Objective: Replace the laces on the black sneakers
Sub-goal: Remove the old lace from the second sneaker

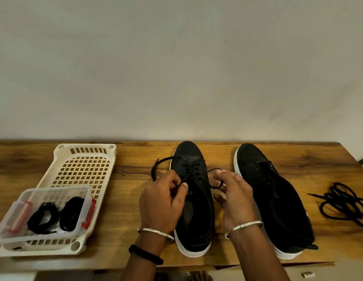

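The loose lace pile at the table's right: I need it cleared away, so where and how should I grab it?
Pinch the loose lace pile from above at its coiled middle, where the loops overlap; that gathers most strands. Its straight tip trails left toward the unlaced sneaker, so lift clear.

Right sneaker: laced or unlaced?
Unlaced. The right sneaker shows bare eyelets, and a loose lace lies on the table beside it.
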Motion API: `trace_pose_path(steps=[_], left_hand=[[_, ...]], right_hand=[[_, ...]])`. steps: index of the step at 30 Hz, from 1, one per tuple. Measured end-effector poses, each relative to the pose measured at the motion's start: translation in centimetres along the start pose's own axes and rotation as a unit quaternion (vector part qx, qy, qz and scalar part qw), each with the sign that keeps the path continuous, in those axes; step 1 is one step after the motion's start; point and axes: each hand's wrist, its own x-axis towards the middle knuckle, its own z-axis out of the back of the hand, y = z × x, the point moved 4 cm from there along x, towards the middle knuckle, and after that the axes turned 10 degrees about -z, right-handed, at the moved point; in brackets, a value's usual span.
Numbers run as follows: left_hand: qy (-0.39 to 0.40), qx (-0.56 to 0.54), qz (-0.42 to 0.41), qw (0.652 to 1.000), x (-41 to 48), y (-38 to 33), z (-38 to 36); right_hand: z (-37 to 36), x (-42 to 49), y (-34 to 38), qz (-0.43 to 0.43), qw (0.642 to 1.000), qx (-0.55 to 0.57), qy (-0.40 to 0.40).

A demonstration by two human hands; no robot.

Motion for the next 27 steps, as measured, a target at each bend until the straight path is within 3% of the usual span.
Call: trace_pose_path(steps=[2, 4, 6, 8, 12, 14, 15, 16, 18, 19, 21, 22, 24, 25, 27], left_hand=[[0.000, -0.005, -0.002, 1.000, 0.0, 0.0, -0.1], [-0.001, -0.003, -0.006, 1.000, 0.1, -0.1, -0.1], [0.000, -0.004, -0.008, 1.000, 0.2, 0.0, -0.2], [0.004, -0.005, -0.004, 1.000, 0.2, 0.0, -0.2], [0.007, 0.010, 0.000, 1.000, 0.1, -0.1, -0.2], [0.005, 0.015, 0.003, 1.000, 0.1, -0.2, -0.2], [0.003, 0.017, 0.004, 1.000, 0.1, -0.1, -0.2], [0.000, 0.018, 0.006, 1.000, 0.0, -0.1, -0.2], [-0.005, 0.015, 0.009, 1.000, 0.0, -0.1, -0.1], [-0.007, 0.013, 0.010, 1.000, 0.0, 0.0, -0.1], [-0.008, 0.010, 0.013, 1.000, -0.1, 0.0, -0.2], [-0.009, 0.007, 0.014, 1.000, -0.1, 0.0, -0.2], [-0.012, -0.001, 0.017, 1.000, 0.0, 0.1, -0.3], [-0.014, -0.004, 0.018, 1.000, 0.0, 0.1, -0.4], [-0.015, -0.003, 0.015, 1.000, 0.1, 0.2, -0.5]], right_hand=[[-0.4, -0.8, 1.1, 0.167, 0.966, -0.193, -0.045], [-1.7, -2.1, 1.2, 0.338, 0.839, -0.420, -0.070], [-2.6, -2.9, 0.5, 0.419, 0.733, -0.530, -0.077], [-2.6, -3.0, 0.0, 0.442, 0.693, -0.562, -0.090], [-2.4, -2.8, 0.1, 0.454, 0.688, -0.557, -0.103], [-2.5, -2.7, 0.2, 0.441, 0.714, -0.535, -0.095], [-2.4, -2.5, 0.0, 0.417, 0.757, -0.496, -0.085], [-2.1, -2.2, 0.1, 0.373, 0.826, -0.418, -0.062], [-1.3, -1.2, 0.4, 0.210, 0.965, -0.154, -0.005], [-0.9, -0.8, 0.4, 0.118, 0.992, -0.039, 0.014], [0.0, -0.4, 0.3, 0.024, 0.999, 0.025, 0.007], [0.3, -0.1, 0.3, 0.030, 0.999, -0.017, -0.006], [0.4, -0.2, 0.9, 0.134, 0.978, -0.157, -0.041], [0.1, -0.6, 1.1, 0.214, 0.944, -0.245, -0.052], [-1.3, -1.6, 1.2, 0.350, 0.838, -0.415, -0.049]])
